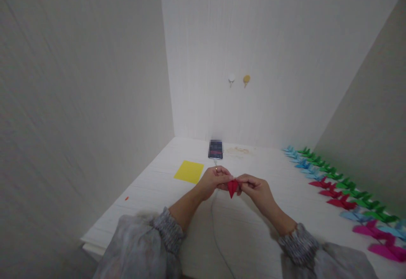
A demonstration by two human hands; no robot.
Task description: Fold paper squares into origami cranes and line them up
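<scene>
A small red piece of folded origami paper (232,188) is held up between both hands, its narrow point facing down toward me. My left hand (215,180) pinches its upper left edge between thumb and fingers; a ring shows on one finger. On the opposite side my right hand (253,184) grips the upper right edge with thumb and fingertips. The paper's top corner is partly covered by fingers. Left of my left hand lies a flat yellow paper square (189,171) on the white table (152,219).
A phone (215,149) with a pale cable (214,224) lies near the back wall. Along the right side stand rows of folded paper cranes (342,203) in blue, green, red and pink. A small orange scrap (127,198) is at the left. Two hooks (246,79) hang on the wall.
</scene>
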